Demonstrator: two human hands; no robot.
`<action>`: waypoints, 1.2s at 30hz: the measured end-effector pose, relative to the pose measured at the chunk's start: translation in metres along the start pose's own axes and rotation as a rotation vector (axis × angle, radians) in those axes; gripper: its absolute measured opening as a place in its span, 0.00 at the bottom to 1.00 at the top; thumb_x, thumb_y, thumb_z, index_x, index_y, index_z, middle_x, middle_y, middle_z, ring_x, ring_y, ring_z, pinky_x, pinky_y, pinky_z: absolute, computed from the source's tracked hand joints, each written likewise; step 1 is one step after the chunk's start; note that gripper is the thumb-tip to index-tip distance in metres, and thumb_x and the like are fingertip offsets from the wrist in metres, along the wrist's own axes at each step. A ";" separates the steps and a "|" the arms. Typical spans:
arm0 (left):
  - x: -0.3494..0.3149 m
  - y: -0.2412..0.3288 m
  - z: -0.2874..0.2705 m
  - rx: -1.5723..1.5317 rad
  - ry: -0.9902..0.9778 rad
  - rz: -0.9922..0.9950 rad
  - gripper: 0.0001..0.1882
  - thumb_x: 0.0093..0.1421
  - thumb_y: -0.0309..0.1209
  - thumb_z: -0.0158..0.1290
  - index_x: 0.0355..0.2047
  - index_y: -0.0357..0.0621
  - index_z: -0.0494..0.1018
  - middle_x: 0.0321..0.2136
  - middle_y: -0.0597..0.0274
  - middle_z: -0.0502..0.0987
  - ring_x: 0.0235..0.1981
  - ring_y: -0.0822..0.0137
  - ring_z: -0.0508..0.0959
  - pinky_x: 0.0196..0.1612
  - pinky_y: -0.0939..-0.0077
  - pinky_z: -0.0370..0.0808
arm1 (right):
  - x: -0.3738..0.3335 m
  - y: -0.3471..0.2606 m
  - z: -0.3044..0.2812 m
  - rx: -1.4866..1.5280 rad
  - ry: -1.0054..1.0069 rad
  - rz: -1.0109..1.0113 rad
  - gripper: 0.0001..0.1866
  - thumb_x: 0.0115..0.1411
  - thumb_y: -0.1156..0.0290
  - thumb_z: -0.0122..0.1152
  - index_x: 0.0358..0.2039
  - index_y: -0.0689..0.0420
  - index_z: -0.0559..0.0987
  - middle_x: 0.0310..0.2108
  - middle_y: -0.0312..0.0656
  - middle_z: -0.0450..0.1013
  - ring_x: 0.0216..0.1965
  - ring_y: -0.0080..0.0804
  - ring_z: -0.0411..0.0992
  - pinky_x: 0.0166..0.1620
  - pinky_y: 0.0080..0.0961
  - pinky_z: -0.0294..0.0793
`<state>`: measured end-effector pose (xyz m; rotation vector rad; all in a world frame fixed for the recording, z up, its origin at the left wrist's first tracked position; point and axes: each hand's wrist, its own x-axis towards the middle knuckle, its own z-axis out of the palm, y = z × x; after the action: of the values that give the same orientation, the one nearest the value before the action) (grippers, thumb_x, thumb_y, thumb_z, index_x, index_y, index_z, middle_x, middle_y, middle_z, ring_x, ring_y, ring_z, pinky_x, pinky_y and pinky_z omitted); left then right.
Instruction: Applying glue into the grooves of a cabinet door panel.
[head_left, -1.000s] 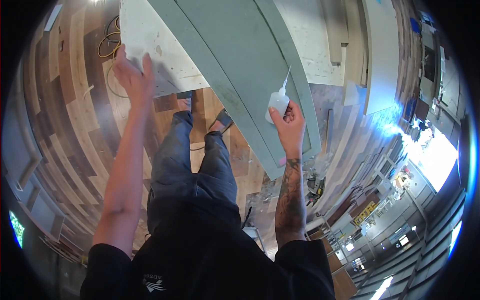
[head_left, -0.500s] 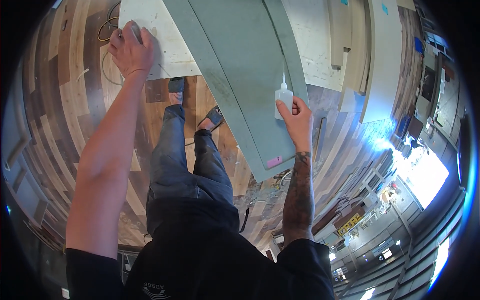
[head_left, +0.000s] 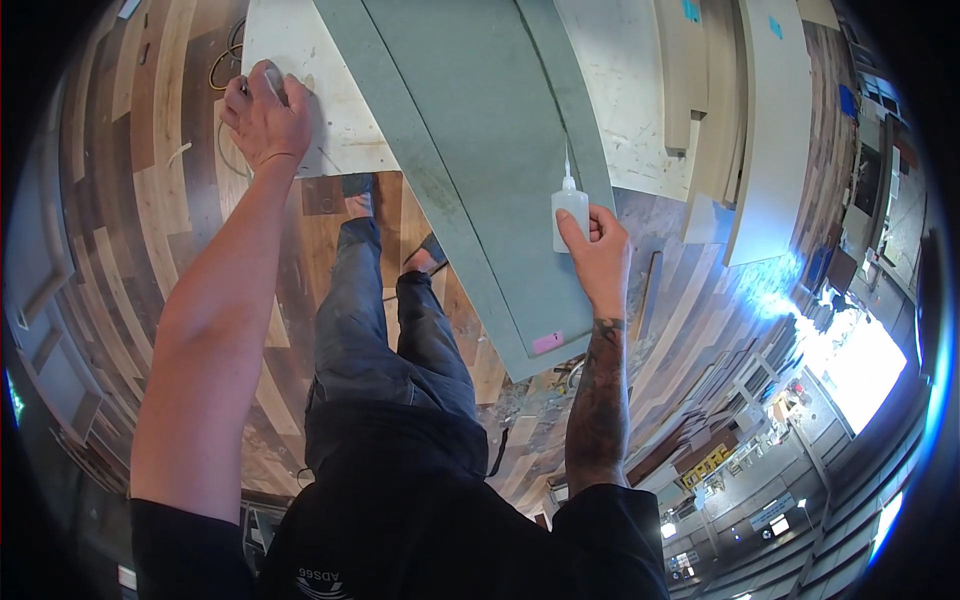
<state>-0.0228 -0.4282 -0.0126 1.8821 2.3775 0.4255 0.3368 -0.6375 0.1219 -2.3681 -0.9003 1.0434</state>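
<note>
A translucent white squeeze bottle point(head_left: 571, 228) with a long thin nozzle is pinched between the thumb and fingers of my right hand point(head_left: 603, 258). It stands upright in the picture, its nozzle tip at the dark groove along the right part of a grey-green panel point(head_left: 470, 150). Another dark line runs down the panel's left part, and a pink label point(head_left: 547, 343) sits near its near end. At the left, my left hand point(head_left: 268, 118) rests on the white work table point(head_left: 345, 130) by its edge, fingers curled. What those fingers hold, if anything, is hidden.
Long beige boards point(head_left: 685, 80) and a pale panel point(head_left: 775, 140) with bits of blue tape lie at the right. Cables point(head_left: 222, 65) hang by the table's left edge. My legs point(head_left: 350, 300) stand on the wood-patterned floor, close to the grey-green panel's left edge.
The whole view has shifted slightly, so things sit a little lower in the picture. My right hand still holds the bottle at the groove, and my left hand stays on the table.
</note>
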 end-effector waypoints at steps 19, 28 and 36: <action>0.000 0.000 0.001 0.041 0.009 0.006 0.27 0.64 0.50 0.50 0.62 0.60 0.66 0.63 0.52 0.59 0.64 0.47 0.57 0.65 0.55 0.62 | -0.013 0.004 -0.011 -0.010 0.014 0.051 0.19 0.57 0.60 0.72 0.38 0.64 0.82 0.25 0.40 0.79 0.25 0.22 0.75 0.31 0.24 0.74; 0.000 0.001 0.000 0.038 0.004 0.020 0.27 0.64 0.51 0.50 0.61 0.60 0.66 0.64 0.50 0.57 0.63 0.45 0.57 0.66 0.56 0.61 | -0.018 0.016 -0.014 -0.016 0.007 0.076 0.20 0.57 0.59 0.71 0.37 0.64 0.82 0.24 0.41 0.79 0.25 0.22 0.75 0.31 0.25 0.73; 0.000 0.002 0.000 0.026 0.009 0.025 0.27 0.64 0.51 0.49 0.61 0.60 0.66 0.64 0.51 0.57 0.63 0.45 0.57 0.65 0.56 0.62 | -0.021 0.023 -0.015 -0.004 0.019 0.071 0.19 0.57 0.59 0.71 0.36 0.64 0.82 0.23 0.39 0.77 0.23 0.21 0.72 0.29 0.25 0.71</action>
<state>-0.0211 -0.4276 -0.0118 1.9270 2.3787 0.4085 0.3463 -0.6699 0.1284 -2.4257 -0.8176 1.0450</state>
